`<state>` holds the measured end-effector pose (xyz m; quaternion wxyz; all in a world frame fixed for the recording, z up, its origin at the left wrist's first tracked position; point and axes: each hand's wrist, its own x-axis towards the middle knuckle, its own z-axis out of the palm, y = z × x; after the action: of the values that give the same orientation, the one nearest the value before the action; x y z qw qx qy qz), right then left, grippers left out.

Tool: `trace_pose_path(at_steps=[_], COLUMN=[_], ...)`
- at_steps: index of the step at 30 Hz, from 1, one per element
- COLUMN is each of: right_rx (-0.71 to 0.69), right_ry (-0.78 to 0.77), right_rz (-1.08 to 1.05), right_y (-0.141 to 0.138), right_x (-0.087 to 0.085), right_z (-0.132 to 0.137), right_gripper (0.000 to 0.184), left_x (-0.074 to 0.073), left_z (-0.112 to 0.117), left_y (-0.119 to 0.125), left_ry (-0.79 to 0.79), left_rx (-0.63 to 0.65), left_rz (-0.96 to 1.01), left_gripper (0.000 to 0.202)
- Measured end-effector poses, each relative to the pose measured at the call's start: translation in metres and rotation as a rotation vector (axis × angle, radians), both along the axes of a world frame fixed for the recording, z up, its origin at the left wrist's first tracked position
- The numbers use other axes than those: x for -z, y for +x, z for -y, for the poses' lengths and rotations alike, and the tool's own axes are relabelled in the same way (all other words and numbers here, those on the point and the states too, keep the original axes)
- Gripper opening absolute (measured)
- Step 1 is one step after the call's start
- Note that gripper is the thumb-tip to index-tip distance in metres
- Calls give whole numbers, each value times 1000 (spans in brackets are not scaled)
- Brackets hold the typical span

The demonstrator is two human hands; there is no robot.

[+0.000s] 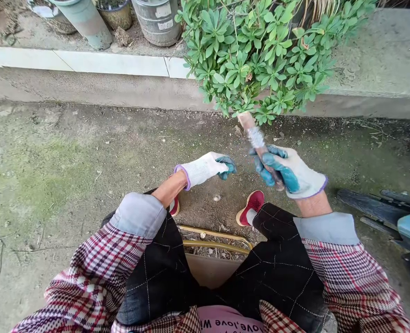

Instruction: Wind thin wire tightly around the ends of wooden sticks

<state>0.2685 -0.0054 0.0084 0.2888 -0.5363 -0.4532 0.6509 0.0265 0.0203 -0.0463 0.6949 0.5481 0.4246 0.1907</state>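
**Head view: gloved hands with a wrapped tool below a leafy plant**

The concrete ground [52, 175], mossy at the left, fills most of the frame. A green leafy plant [257, 51] spills over a raised kerb [114, 62] at the upper centre and right, with pots [156, 18] along the top edge. At the bottom, the seated person's plaid sleeves and dark trousers frame red shoes [251, 203]. Just right of centre, the right hand [288, 173], in a white and teal glove, is clenched around a tape-wrapped tool handle [255, 136] angled up toward the foliage. The left hand [208, 167], near it at centre, is curled closed; whether it grasps anything cannot be told.
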Motion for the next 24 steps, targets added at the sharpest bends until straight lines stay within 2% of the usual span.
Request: trace_pose_path(at_steps=[3,5,6,8,11,13,15,17,19,21,22,24], right_rx=[-435,-686,-759,-815,-737,-617,-504,-336,-155,-45,-59,-214], right_ry=[-101,-122,-91,26,190,233,271,259,159,38,-4,-72], right_rz=[33,116,186,467,934,1061,1088,951,628,297,195,106], right_y=[4,3,2,0,-1,-1,-1,-2,-4,-4,-4,-2], right_x=[-1,5,9,20,34,39,38,32,22,11,6,1], right_z=[2,3,2,0,-7,-13,-15,-14,-8,-3,0,3], right_gripper=[33,31,29,20,12,9,15,21,28,38,42,43], left_x=[4,6,5,4,2,1,1,1,4,8,10,13], left_z=[-3,-5,-6,-6,-5,-3,-2,-1,0,-1,-3,-6], left_y=[-4,-8,-10,-15,-16,-14,-11,-9,-8,-9,-10,-12], left_ry=[55,102,129,202,275,272,219,154,116,116,132,179], left_rx=[-2,18,36,79,139,157,139,107,93,116,130,143], left_rz=[-36,-77,-112,-202,-321,-337,-275,-164,-74,-48,-63,-113], left_gripper=[9,9,11,14,13,14,16,18,18,18,18,17])
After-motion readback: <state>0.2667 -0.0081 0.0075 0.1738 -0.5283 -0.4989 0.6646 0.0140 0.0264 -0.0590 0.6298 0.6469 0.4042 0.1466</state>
